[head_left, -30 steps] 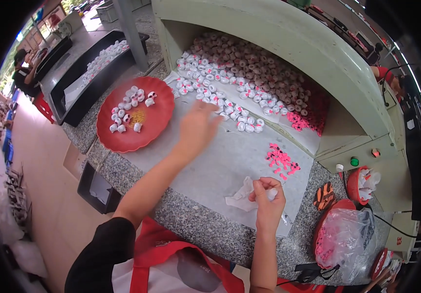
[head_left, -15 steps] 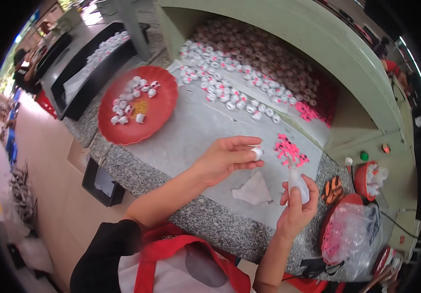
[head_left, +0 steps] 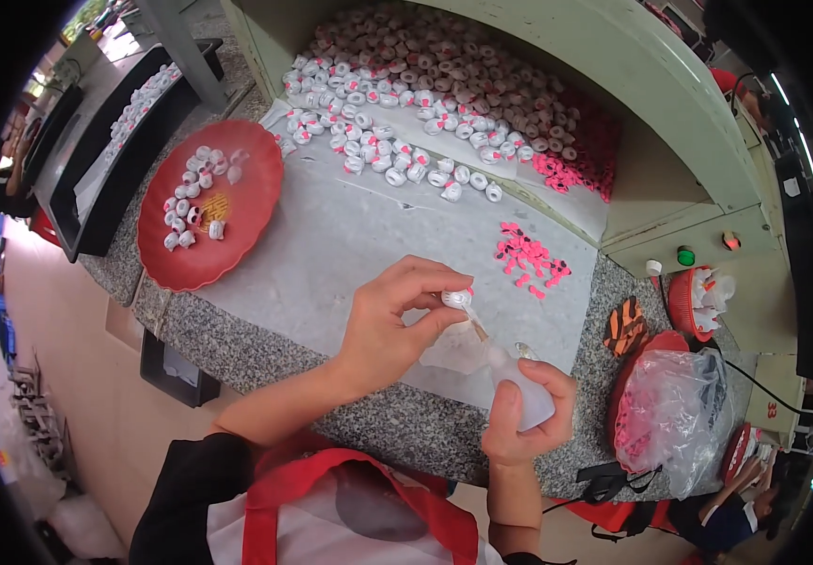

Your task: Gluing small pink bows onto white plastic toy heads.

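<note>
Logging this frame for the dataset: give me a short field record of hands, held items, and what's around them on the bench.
left hand: pinches a small white cap at the fingertips
right hand: grips a small clear bottle
cap vs bottle: cap sits just above the bottle's top
red tray: left on the table, holds white caps
pink pieces: loose pile beyond the hands
cap heap: far side

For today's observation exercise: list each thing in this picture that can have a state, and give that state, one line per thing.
left hand: pinching a small white cap
right hand: gripping a small clear bottle
red tray: partly filled with white caps
clear bag: lying in a red bowl, holding pink pieces
pink pieces: scattered loose on the white sheet
</note>
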A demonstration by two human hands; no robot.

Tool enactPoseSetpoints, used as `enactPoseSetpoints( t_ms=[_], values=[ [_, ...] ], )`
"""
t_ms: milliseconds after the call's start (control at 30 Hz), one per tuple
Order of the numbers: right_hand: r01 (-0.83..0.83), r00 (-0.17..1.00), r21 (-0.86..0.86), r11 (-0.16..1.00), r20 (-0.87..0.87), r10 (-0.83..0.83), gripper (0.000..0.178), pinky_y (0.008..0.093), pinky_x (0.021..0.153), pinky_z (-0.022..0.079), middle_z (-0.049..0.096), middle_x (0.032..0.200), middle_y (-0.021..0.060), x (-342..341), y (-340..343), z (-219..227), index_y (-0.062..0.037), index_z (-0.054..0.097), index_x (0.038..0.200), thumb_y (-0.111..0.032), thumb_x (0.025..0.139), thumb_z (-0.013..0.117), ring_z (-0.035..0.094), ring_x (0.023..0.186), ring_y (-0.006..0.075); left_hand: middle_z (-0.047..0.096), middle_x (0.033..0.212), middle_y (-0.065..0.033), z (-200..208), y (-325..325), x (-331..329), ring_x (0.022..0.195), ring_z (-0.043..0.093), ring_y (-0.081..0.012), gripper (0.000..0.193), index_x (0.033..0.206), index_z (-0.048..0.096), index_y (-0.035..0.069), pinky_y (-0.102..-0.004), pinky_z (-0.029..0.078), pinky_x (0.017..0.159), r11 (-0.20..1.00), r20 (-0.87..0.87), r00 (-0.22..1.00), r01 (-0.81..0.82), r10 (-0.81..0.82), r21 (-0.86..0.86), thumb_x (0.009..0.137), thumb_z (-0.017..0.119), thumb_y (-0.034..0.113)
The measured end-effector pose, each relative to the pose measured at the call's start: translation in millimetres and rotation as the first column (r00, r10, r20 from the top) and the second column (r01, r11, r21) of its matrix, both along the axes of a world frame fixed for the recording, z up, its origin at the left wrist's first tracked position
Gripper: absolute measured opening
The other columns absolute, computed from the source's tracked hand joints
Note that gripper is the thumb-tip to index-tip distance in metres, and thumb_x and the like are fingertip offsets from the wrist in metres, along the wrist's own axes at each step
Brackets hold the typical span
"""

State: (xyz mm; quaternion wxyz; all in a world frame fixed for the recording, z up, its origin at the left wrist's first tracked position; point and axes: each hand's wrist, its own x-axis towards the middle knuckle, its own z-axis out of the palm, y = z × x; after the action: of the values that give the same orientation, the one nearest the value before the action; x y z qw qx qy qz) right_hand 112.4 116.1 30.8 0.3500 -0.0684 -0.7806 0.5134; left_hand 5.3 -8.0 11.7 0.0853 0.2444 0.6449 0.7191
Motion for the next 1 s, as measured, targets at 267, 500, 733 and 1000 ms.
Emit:
enactPoseSetpoints(
  t_ms=[267, 500, 733, 1000],
  values=[
    [-0.010, 1.000, 0.100, 0.995, -0.022, 0.012, 0.021, 0.0247, 0.068, 0.043, 0.054, 0.086, 0.0095, -3.2, 4.6, -1.9, 0.0023, 0.052, 0.090, -0.007, 0.072, 0.058, 0.052, 0.075, 0.0142, 0.053, 0.097, -0.0090, 2.4, 6.5, 2.9, 0.088, 0.057, -0.0151, 0.030, 0.100, 0.053, -0.003, -0.0259, 0.049, 0.077, 0.997, 0.093, 0.995, -0.028, 0.021, 0.076, 0.071, 0.059, -0.010],
    [-0.030, 1.000, 0.102, 0.994, -0.005, 0.031, 0.020, 0.0229, 0.065, 0.043, 0.055, 0.085, 0.0085, -4.0, 3.9, -2.1, 0.0018, 0.052, 0.090, -0.007, 0.073, 0.058, 0.053, 0.073, 0.0128, 0.053, 0.096, -0.0087, 2.7, 6.1, 4.1, 0.087, 0.056, -0.0136, 0.029, 0.098, 0.054, -0.002, -0.0250, 0.049, 0.076, 0.993, 0.114, 0.993, -0.034, 0.022, 0.110, 0.071, 0.059, -0.011],
    [-0.033, 0.999, 0.077, 0.996, 0.006, 0.033, 0.020, 0.0235, 0.064, 0.044, 0.057, 0.082, 0.0092, -4.0, 4.7, -0.7, 0.0016, 0.053, 0.088, -0.008, 0.072, 0.059, 0.054, 0.071, 0.0141, 0.052, 0.095, -0.0085, 1.5, 6.6, 3.7, 0.087, 0.056, -0.0137, 0.029, 0.098, 0.054, -0.003, -0.0250, 0.049, 0.076, 0.992, 0.107, 0.994, -0.023, 0.010, 0.124, 0.071, 0.058, -0.012],
    [-0.061, 0.997, 0.154, 0.986, -0.028, 0.066, 0.018, 0.0243, 0.060, 0.044, 0.058, 0.077, 0.0093, -7.3, 6.2, 5.3, 0.0008, 0.054, 0.085, -0.009, 0.071, 0.060, 0.055, 0.065, 0.0153, 0.050, 0.102, -0.0128, 3.3, 3.5, 0.9, 0.093, 0.054, -0.0178, 0.030, 0.099, 0.052, -0.005, -0.0282, 0.049, 0.080, 0.999, 0.045, 0.999, 0.015, -0.017, 0.051, 0.071, 0.056, -0.014]
  ],
)
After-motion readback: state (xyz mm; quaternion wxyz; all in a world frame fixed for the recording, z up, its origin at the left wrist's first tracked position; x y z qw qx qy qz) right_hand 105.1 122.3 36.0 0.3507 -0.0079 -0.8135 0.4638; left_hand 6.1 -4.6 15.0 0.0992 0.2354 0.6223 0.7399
